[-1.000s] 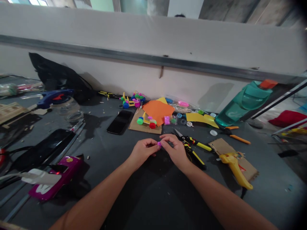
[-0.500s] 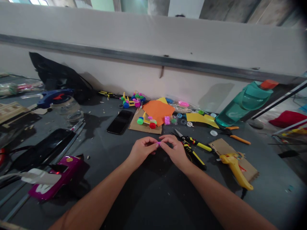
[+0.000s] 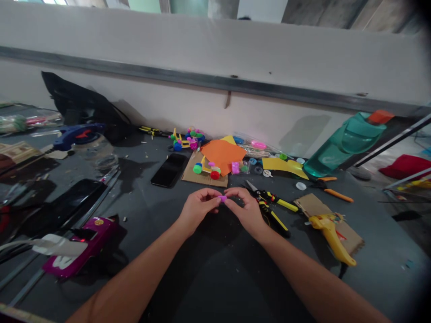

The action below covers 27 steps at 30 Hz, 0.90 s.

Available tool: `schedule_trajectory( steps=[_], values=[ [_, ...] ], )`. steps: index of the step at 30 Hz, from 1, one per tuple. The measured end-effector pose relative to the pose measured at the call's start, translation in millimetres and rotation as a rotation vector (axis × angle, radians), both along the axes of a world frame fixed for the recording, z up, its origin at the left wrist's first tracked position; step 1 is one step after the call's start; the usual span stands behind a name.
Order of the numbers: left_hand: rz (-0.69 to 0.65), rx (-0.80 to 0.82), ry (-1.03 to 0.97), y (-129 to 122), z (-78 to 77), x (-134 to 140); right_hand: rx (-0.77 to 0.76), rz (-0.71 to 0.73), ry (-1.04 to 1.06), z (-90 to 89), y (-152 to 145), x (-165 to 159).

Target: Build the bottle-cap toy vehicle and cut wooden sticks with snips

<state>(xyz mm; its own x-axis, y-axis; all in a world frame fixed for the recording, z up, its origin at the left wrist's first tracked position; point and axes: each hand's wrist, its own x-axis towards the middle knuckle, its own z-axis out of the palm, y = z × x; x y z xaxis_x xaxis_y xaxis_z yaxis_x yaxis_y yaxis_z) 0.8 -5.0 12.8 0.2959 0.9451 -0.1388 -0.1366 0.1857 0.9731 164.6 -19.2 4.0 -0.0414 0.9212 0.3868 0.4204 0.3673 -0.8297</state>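
Between my two hands is a small purple-pink piece (image 3: 222, 198), soft-looking like modelling clay, though I cannot be sure of its kind. My left hand (image 3: 201, 205) pinches its left side between thumb and forefinger. The fingertips of my right hand (image 3: 243, 206) close on its right side. Both hands hover over the dark table (image 3: 208, 278). Beyond them, a little toy vehicle (image 3: 207, 168) with green and red wheels stands on a piece of cardboard (image 3: 202, 178). A pink clay lump (image 3: 235, 168) lies to its right, by an orange paper sheet (image 3: 224, 153).
Right of my hands lie yellow-black pliers (image 3: 274, 220), scissors (image 3: 276, 200) and a yellow glue gun (image 3: 330, 233) on cardboard. A teal bottle (image 3: 343, 146) leans against the wall. On the left are a phone (image 3: 169, 170) and a magenta power strip (image 3: 81, 246) with cables.
The purple-pink piece shows more between my fingertips, which have spread slightly apart. Both hands keep their pinch in nearly the same place.
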Motion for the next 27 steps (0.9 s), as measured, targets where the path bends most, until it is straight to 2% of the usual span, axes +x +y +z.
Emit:
schedule_trajectory(
  steps=[6,14,27],
  values=[
    [-0.016,-0.078,-0.077,1.2,0.6,-1.3,0.133,0.016,-0.082,0.3,-1.0,0.1],
    [-0.005,-0.131,-0.063,2.3,-0.2,-1.8,0.162,-0.057,-0.075,2.7,-0.7,1.0],
    [-0.066,-0.066,-0.006,0.8,-0.6,0.0,0.194,-0.001,-0.162,2.7,-0.3,-0.4]
  ],
)
